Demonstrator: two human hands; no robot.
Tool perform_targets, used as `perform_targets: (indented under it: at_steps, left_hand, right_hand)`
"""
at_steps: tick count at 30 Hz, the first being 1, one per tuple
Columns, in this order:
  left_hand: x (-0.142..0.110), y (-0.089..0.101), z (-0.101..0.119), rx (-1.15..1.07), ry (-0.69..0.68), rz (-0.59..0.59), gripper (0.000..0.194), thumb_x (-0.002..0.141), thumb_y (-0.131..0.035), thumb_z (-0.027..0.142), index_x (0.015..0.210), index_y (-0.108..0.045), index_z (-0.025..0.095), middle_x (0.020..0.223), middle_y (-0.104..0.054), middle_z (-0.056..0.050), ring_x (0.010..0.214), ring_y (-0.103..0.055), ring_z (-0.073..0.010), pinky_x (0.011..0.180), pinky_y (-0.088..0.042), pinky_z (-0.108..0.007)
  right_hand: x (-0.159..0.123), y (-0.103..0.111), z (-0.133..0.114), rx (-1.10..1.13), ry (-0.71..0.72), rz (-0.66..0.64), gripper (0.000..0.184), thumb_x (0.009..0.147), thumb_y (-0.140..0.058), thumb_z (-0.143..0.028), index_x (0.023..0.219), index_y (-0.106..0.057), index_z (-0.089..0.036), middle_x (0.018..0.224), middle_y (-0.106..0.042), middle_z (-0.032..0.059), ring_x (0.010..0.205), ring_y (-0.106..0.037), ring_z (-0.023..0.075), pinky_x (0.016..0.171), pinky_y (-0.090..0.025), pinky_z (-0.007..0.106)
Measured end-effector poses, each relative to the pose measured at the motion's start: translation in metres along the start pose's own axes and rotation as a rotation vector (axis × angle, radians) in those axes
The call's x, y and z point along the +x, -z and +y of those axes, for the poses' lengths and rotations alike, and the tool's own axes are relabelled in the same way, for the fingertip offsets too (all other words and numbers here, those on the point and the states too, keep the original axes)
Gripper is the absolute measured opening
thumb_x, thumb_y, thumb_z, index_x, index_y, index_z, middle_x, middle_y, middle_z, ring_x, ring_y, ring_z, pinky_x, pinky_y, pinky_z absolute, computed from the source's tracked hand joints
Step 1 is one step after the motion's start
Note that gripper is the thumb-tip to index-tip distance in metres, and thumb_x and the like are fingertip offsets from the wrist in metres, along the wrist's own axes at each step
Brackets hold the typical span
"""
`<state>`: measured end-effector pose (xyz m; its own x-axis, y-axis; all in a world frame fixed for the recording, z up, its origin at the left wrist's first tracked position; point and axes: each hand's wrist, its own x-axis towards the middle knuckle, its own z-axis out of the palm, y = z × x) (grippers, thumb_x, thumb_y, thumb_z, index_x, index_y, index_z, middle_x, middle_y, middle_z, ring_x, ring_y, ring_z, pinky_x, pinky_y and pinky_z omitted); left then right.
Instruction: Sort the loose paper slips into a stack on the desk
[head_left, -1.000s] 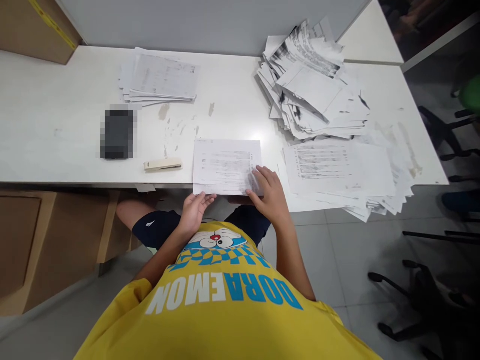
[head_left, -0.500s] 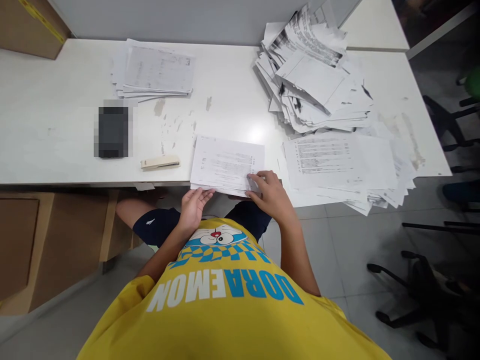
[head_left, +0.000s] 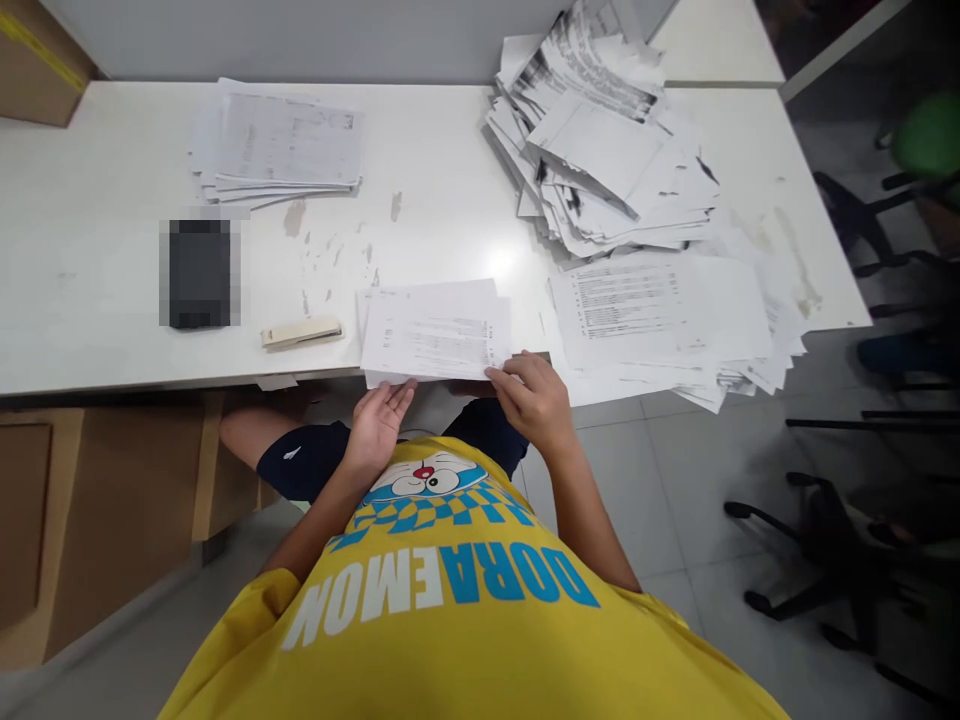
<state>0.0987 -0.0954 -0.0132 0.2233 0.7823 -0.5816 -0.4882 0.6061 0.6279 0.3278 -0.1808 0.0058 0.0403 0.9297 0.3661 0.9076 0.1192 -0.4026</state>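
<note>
Has a few printed sheets (head_left: 435,335) just left of the middle of the frame, mostly over the surface (head_left: 442,215) and jutting slightly past its near edge. Run lengthwise from left to right, roughly along that edge, with one short end towards the cream stapler (head_left: 301,333) and the other towards the right hand (head_left: 534,400). Show lines of print along the same long axis, too small to read. Sit slightly fanned, with one sheet showing past the top one at the upper left. Has the left hand (head_left: 376,425) below the sheets, open, palm turned up, fingers stretched out and fingertips at the near long edge. Has the right hand at the lower right corner, fingers curled, thumb tip against the paper; cannot tell whether pinching that corner or merely touching it. Shows the stapler near the sheets on the left, also lengthwise from left to right, right end a little higher in the frame. Farther left, shows a dark pixelated object (head_left: 200,273), and above that a stack of paper (head_left: 289,140). In the upper right, shows an untidy paper heap (head_left: 600,150), with loose pages (head_left: 637,310) below, overhanging the near edge
</note>
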Motion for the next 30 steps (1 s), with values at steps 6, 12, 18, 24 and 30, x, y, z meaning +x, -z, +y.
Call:
perform_targets:
  at_steps: [6, 12, 18, 24, 30]
  left_hand:
    - [-0.002, 0.004, 0.002, 0.0, 0.037, -0.09, 0.027, 0.077, -0.063, 0.029, 0.1, -0.07, 0.017, 0.104, -0.075, -0.012, 0.1, -0.07, -0.0256, 0.091, -0.057, -0.042]
    - [-0.003, 0.003, 0.0, 0.035, -0.067, -0.055, 0.044, 0.078, -0.065, 0.044, 0.114, -0.068, 0.018, 0.119, -0.072, -0.013, 0.104, -0.068, -0.0276, 0.078, -0.059, -0.038]
    - [0.0, 0.006, -0.006, 0.191, -0.174, 0.014, 0.043, 0.069, -0.082, 0.042, 0.102, -0.069, 0.017, 0.101, -0.075, -0.01, 0.085, -0.07, -0.0209, 0.071, -0.056, -0.032]
    - [0.001, 0.005, -0.004, 0.239, -0.148, 0.043, 0.048, 0.061, -0.087, 0.049, 0.09, -0.07, 0.014, 0.077, -0.073, -0.005, 0.07, -0.069, -0.0164, 0.062, -0.052, -0.026]
    - [0.0, 0.003, 0.0, 0.272, -0.12, 0.084, 0.047, 0.059, -0.086, 0.053, 0.077, -0.067, 0.014, 0.068, -0.071, -0.006, 0.063, -0.066, -0.015, 0.061, -0.051, -0.027]
  right_hand:
    - [-0.002, -0.009, 0.002, -0.088, 0.093, 0.132, 0.036, 0.095, -0.047, -0.006, 0.112, -0.07, -0.028, 0.103, -0.071, 0.0071, 0.103, -0.065, 0.0214, 0.1, -0.052, 0.046]
    - [-0.001, -0.02, 0.003, -0.036, 0.095, 0.132, 0.038, 0.094, -0.046, -0.003, 0.112, -0.07, -0.027, 0.115, -0.071, 0.0073, 0.117, -0.063, 0.0237, 0.101, -0.053, 0.049]
    - [0.004, -0.021, -0.001, -0.045, 0.058, 0.074, 0.034, 0.097, -0.046, -0.012, 0.119, -0.068, -0.024, 0.119, -0.07, 0.0102, 0.115, -0.063, 0.0263, 0.097, -0.053, 0.047]
    - [0.004, -0.018, -0.006, -0.065, -0.018, 0.045, 0.029, 0.099, -0.049, -0.023, 0.122, -0.066, -0.022, 0.119, -0.071, 0.0123, 0.11, -0.064, 0.0283, 0.091, -0.052, 0.046]
    - [0.001, -0.022, -0.004, -0.048, -0.035, 0.059, 0.03, 0.098, -0.052, -0.032, 0.125, -0.062, -0.023, 0.127, -0.067, 0.013, 0.122, -0.059, 0.0304, 0.103, -0.048, 0.052]
